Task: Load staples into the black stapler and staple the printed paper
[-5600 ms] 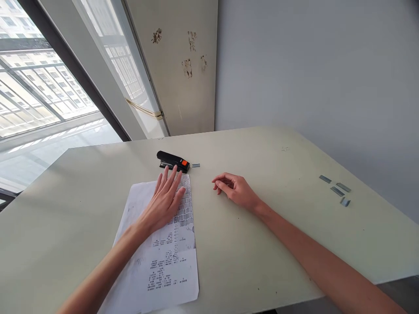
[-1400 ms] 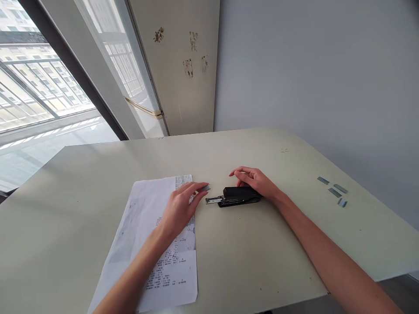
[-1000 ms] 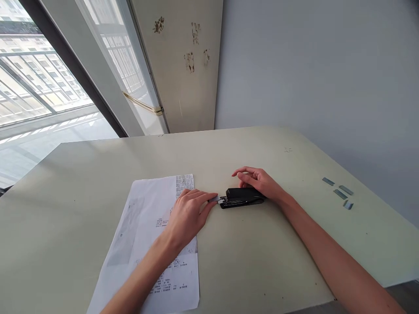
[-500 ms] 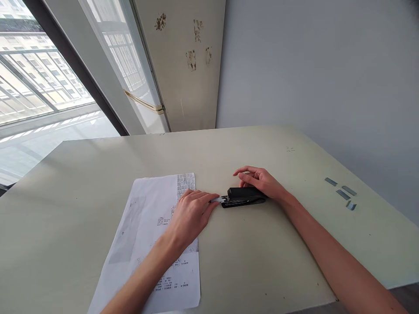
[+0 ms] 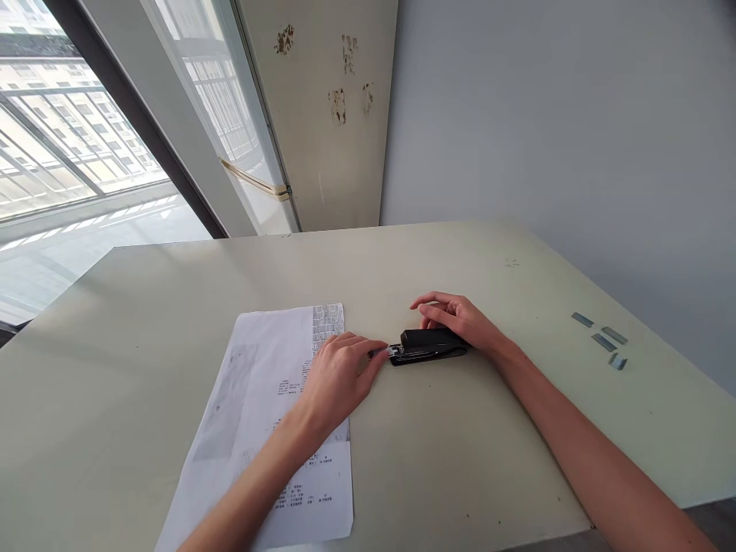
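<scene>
A black stapler (image 5: 434, 346) lies on its side on the table, its front end toward the left. My left hand (image 5: 345, 368) is closed in a pinch at that end, on a narrow metal staple tray (image 5: 392, 350) that sticks out of the stapler. A small dark tip shows between the fingertips. Over the stapler's rear end rests my right hand (image 5: 460, 316), its curled fingers on the far side and its palm against the body. Part of the stapler is hidden under this hand. Printed paper (image 5: 319, 475) lies beneath my left wrist and forearm.
Several short grey staple strips (image 5: 603, 342) lie on the table (image 5: 471, 445) toward the right edge. A grey wall (image 5: 546, 115) borders the table's right side. Behind it stand a marked cream panel (image 5: 327, 169) and a window (image 5: 74, 130) at the left.
My left fingertips have shifted slightly on the staple tray; less pale metal and a dark tip now show there. The right hand and stapler look nearly unmoved.
</scene>
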### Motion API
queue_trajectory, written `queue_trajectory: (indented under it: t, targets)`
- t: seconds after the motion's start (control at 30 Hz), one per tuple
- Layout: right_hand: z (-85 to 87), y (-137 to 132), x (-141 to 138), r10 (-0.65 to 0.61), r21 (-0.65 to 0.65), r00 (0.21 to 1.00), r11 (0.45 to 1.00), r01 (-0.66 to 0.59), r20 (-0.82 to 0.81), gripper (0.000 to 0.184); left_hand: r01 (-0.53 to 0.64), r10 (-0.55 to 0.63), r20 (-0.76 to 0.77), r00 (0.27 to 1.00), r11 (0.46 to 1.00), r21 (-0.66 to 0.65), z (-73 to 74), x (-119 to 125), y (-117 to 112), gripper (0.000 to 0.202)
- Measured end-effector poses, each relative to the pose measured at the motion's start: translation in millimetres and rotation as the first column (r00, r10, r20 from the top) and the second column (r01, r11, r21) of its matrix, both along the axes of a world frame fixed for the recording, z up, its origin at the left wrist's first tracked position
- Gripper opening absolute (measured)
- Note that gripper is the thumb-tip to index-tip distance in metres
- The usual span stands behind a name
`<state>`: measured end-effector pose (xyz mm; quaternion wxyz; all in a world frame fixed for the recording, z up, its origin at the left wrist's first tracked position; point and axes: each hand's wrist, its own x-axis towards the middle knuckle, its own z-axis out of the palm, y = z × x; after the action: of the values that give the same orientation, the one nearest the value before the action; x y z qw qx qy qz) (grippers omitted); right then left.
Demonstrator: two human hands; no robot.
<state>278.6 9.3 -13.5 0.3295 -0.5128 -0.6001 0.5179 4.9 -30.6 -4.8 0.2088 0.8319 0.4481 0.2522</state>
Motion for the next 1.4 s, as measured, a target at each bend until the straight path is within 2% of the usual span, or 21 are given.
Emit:
queue_trajectory:
  t: [0.23,0.4,0.5,0.73,0.87,0.93,1.03,1.17,1.27,1.4]
  targets:
    - [1.0,-0.5,-0.1,-0.006,0.004,1.000,1.000,0.006,0.017,0.042,-0.055,0.060,0.052,0.997,0.993,-0.106,0.1,-1.7,2.1,0.023]
    - [-0.2,-0.2,0.1,-0.003,-0.007,1.000,1.000,0.003,0.013,0.045,-0.021,0.017,0.061,0.998,0.999,0.050,0.7,-1.1,0.7,0.026]
    - [-0.7,0.0,-0.1,0.002,-0.004,1.000,1.000,-0.002,0.011,0.045,0.005,-0.010,0.069,0.998,0.997,0.075,2.3,-0.9,-0.2,0.023]
    - [1.1,-0.8,-0.5,0.001,0.012,1.000,1.000,-0.001,0.022,0.046,-0.024,0.001,0.152,0.988,0.989,0.144,4.8,-1.8,0.0,0.016]
    - [0.7,-0.9,-0.4,-0.001,-0.003,1.000,1.000,0.001,0.016,0.046,-0.006,-0.006,0.070,0.998,0.986,0.165,0.3,-6.1,3.0,0.017]
    - [0.5,-0.7,-0.5,0.001,-0.008,1.000,1.000,-0.001,0.009,0.045,0.027,-0.033,0.024,0.999,0.982,0.186,-2.2,-7.9,4.1,0.012]
    - [0.8,-0.6,-0.8,0.006,-0.008,1.000,1.000,-0.006,0.014,0.045,0.051,-0.056,0.017,0.998,0.977,0.206,-3.2,-8.1,3.6,0.013]
    - [1.4,-1.4,-1.3,0.008,0.000,1.000,1.000,-0.008,0.016,0.044,0.049,-0.067,0.091,0.994,0.981,0.188,1.3,-5.6,0.6,0.015]
    - [1.3,-1.7,-1.4,0.007,-0.004,1.000,1.000,-0.007,0.010,0.044,-0.001,-0.016,0.148,0.989,0.993,0.118,4.9,-4.7,-0.9,0.014]
    - [1.4,-1.1,-1.3,0.007,0.001,1.000,1.000,-0.007,0.013,0.044,-0.032,0.026,0.143,0.989,0.999,0.040,5.5,-6.0,-1.5,0.016]
